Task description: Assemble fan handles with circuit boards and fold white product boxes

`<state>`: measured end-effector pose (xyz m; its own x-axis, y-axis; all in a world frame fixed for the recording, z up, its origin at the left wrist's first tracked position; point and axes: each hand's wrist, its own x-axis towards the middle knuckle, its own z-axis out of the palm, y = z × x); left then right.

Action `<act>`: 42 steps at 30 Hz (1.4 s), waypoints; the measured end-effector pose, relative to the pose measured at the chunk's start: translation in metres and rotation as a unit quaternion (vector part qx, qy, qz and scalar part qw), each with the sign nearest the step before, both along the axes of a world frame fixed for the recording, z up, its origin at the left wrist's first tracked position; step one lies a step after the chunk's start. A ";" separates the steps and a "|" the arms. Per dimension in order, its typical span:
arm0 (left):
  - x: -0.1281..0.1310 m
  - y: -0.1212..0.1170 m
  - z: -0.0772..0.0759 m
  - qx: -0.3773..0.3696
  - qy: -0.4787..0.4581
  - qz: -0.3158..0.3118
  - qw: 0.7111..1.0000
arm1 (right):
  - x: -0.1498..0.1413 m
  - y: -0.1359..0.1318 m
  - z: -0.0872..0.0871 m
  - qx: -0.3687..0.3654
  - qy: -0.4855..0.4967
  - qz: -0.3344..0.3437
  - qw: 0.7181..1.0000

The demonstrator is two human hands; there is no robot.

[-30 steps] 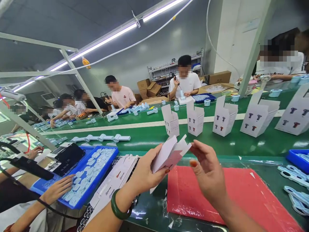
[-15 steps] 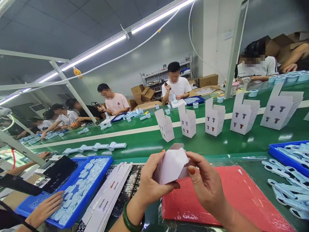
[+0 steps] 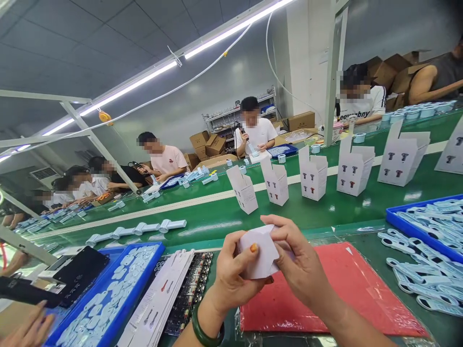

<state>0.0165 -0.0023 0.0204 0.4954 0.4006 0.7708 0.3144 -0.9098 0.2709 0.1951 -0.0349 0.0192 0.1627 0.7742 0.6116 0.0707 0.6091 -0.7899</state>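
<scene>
Between my hands is a small white cardboard box (image 3: 263,250), held above the near edge of a red sheet pack. My left hand (image 3: 237,270), with a dark green bangle at the wrist, wraps round the box's left side, its thumb lying on the white face. On the other side my right hand (image 3: 298,255) grips the flaps, fingers over the top edge and thumb behind the panel. Part of the box is hidden by my fingers. Beneath lies the red pack (image 3: 325,294) in clear plastic. Flat printed white cartons (image 3: 159,299) are stacked to the left.
Several open white boxes (image 3: 314,180) stand on the green conveyor (image 3: 210,212). A blue tray (image 3: 154,255) of light-blue parts is at left, near a co-worker's hand (image 3: 31,327). Light-blue handle pieces (image 3: 419,274) lie at right beside another blue tray (image 3: 392,214). Co-workers sit across the belt.
My left thumb has moved onto the box's white face, and my right fingers have shifted up over its top edge. The raised flap is folded lower. The view has swung slightly right.
</scene>
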 end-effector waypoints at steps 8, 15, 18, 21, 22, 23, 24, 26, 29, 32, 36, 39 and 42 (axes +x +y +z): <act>0.002 0.013 0.013 0.030 0.051 -0.032 0.998 | 0.000 -0.008 0.004 0.007 0.096 0.040 0.995; 0.010 0.004 0.013 -0.109 -0.201 -0.140 0.963 | 0.012 0.005 -0.003 0.082 -0.058 0.113 0.989; 0.017 -0.009 0.012 -0.322 -0.284 -0.199 0.881 | 0.011 0.012 -0.016 0.114 -0.129 0.056 0.983; 0.024 -0.021 0.010 -0.474 -0.367 -0.192 0.777 | 0.013 0.012 -0.026 0.145 -0.197 0.017 0.970; 0.026 -0.024 0.010 -0.500 -0.382 -0.184 0.755 | 0.014 0.011 -0.028 0.149 -0.210 0.013 0.966; 0.027 -0.025 0.010 -0.515 -0.390 -0.178 0.742 | 0.014 0.011 -0.029 0.150 -0.219 0.011 0.964; 0.029 -0.026 0.010 -0.522 -0.393 -0.172 0.737 | 0.015 0.010 -0.030 0.150 -0.226 0.009 0.963; 0.031 -0.026 0.009 -0.519 -0.395 -0.161 0.741 | 0.016 0.009 -0.031 0.146 -0.233 0.007 0.961; 0.031 -0.023 0.005 -0.509 -0.385 -0.153 0.754 | 0.017 0.010 -0.033 0.144 -0.239 0.004 0.960; 0.030 -0.019 -0.002 -0.512 -0.364 -0.154 0.763 | 0.016 0.010 -0.036 0.141 -0.245 0.001 0.959; 0.025 -0.014 -0.008 -0.515 -0.355 -0.150 0.766 | 0.015 0.011 -0.039 0.133 -0.258 -0.002 0.957; 0.019 -0.012 -0.008 -0.521 -0.386 -0.203 0.733 | 0.013 0.014 -0.041 0.121 -0.262 -0.001 0.958; 0.013 -0.012 -0.013 -0.488 -0.417 -0.238 0.729 | 0.010 0.019 -0.039 0.105 -0.250 -0.003 0.962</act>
